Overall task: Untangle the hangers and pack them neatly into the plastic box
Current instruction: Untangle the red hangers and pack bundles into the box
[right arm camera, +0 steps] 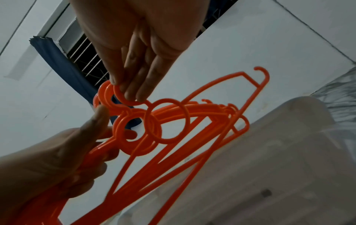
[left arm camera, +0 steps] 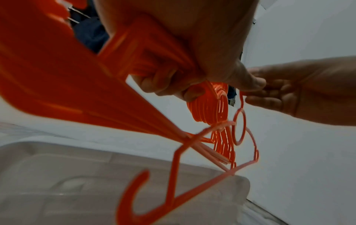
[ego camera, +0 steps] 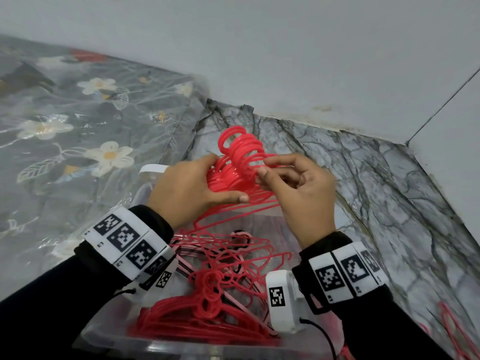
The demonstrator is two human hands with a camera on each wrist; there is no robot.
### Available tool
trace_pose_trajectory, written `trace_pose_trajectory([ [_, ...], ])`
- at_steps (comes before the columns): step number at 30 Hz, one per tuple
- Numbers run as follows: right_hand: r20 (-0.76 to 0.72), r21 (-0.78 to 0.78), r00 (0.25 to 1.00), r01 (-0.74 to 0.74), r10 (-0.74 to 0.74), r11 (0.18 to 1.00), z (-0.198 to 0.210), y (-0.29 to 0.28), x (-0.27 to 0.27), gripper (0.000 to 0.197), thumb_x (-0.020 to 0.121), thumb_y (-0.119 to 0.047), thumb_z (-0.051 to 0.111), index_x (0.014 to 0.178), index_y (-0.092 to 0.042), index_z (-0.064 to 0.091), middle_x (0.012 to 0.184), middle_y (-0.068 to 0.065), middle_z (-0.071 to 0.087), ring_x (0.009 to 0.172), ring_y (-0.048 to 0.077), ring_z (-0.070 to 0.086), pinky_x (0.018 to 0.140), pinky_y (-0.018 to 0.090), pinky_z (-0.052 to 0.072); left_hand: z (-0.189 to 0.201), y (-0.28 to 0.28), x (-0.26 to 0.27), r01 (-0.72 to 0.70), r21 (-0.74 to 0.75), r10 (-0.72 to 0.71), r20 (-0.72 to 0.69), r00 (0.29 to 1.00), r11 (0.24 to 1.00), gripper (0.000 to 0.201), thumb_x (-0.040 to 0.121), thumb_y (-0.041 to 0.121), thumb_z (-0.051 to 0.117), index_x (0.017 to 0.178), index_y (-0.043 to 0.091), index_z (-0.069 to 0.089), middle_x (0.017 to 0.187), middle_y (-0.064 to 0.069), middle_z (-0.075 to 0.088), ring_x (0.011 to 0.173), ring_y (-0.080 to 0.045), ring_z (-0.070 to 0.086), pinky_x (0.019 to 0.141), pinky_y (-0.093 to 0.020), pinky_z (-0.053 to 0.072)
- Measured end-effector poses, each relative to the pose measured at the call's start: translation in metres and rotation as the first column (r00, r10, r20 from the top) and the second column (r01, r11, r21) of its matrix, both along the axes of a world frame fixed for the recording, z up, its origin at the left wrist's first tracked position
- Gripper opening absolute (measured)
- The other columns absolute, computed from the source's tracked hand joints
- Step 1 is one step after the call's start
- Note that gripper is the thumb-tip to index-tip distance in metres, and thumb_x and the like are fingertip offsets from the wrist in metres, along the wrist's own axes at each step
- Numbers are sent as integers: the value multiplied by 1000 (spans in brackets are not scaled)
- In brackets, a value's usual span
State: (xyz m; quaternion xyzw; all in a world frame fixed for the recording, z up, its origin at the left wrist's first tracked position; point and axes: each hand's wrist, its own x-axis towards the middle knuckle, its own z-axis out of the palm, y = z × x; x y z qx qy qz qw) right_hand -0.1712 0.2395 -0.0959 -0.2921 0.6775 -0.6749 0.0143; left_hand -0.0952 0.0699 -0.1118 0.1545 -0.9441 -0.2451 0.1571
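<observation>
My left hand (ego camera: 226, 179) grips a thick bundle of red plastic hangers (ego camera: 233, 175) by their necks, held above the clear plastic box (ego camera: 124, 339). My right hand (ego camera: 264, 167) pinches the hook of one hanger at the front of the bundle. In the right wrist view my right fingertips (right arm camera: 131, 92) sit on that hook loop (right arm camera: 123, 99), and this hanger's ring (right arm camera: 167, 120) stands out from the stack. The left wrist view shows the same hanger (left arm camera: 238, 126) fanned away from the bundle (left arm camera: 210, 106). More red hangers (ego camera: 207, 307) lie stacked and tangled in the box.
A mattress (ego camera: 78, 126) wrapped in clear plastic with a flower print runs along the left. Marble-patterned floor (ego camera: 363, 178) meets a grey wall (ego camera: 285, 61) behind. A few loose red hangers (ego camera: 452, 331) lie on the floor at the lower right.
</observation>
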Motion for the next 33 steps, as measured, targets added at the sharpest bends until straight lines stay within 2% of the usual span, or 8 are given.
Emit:
trace_pose_trajectory([
  [5, 87, -95, 996, 5, 4, 995, 0, -1, 1, 12, 81, -2, 71, 83, -14, 67, 65, 5, 71, 65, 19, 71, 61, 24, 56, -6, 14, 1, 69, 57, -72, 46, 996, 996, 76, 59, 90, 45, 100, 27, 59, 79, 7, 66, 73, -11, 62, 69, -38, 51],
  [14, 114, -93, 988, -93, 103, 991, 12, 16, -20, 11, 86, -6, 65, 93, -12, 60, 70, 11, 72, 60, 24, 70, 58, 28, 57, -6, 13, -2, 99, -64, -93, 81, 992, 993, 67, 66, 77, 52, 108, 25, 54, 86, 3, 68, 80, -20, 64, 71, -38, 49],
  [18, 156, 112, 985, 59, -76, 992, 5, 40, -59, 3, 89, -7, 59, 87, -6, 59, 60, 8, 69, 40, 18, 59, 42, 24, 49, -2, 1, 0, 46, -55, -44, 46, 998, 997, 62, 73, 71, 54, 112, 23, 55, 91, -1, 69, 85, -24, 64, 72, -35, 47],
  [20, 164, 511, 983, -17, -78, 859, -15, 48, -75, 6, 89, -4, 57, 86, 1, 60, 64, 10, 69, 38, 20, 54, 39, 25, 45, 1, -3, 0, 9, -41, -7, 27, 1000, 999, 62, 76, 70, 54, 113, 21, 55, 91, -2, 67, 85, -26, 63, 70, -32, 43],
  [22, 166, 842, 985, -165, 44, 513, -45, 48, -80, 12, 88, -3, 53, 85, 3, 63, 76, 17, 71, 48, 25, 59, 44, 27, 48, 4, -8, -1, -11, -7, 12, 22, 1000, 1000, 68, 70, 75, 49, 111, 21, 56, 92, -3, 68, 86, -27, 63, 76, -36, 48],
  [24, 180, 959, 963, -217, 202, 183, -78, 41, -75, 19, 87, -5, 49, 90, 3, 66, 89, 19, 71, 69, 30, 67, 60, 31, 54, 6, -10, -2, -24, 39, 24, 19, 1000, 999, 74, 60, 80, 42, 106, 23, 57, 90, -1, 68, 85, -25, 63, 79, -40, 50],
  [26, 173, 984, 928, -179, 330, -13, -109, 31, -63, 23, 88, -9, 49, 96, 2, 68, 100, 20, 69, 92, 33, 66, 81, 37, 53, 7, -10, -3, -27, 57, 27, 10, 1000, 998, 77, 56, 86, 45, 103, 26, 58, 87, 3, 68, 83, -20, 64, 78, -39, 51],
  [33, 59, 995, 840, -4, 539, -104, -183, -2, -33, 43, 89, -15, 49, 131, -13, 46, 129, 17, 54, 110, 38, 59, 90, 46, 48, 2, -12, -5, -8, 59, 10, -38, 999, 998, 83, 54, 93, 40, 101, 28, 60, 80, 7, 68, 75, -12, 63, 72, -39, 53],
])
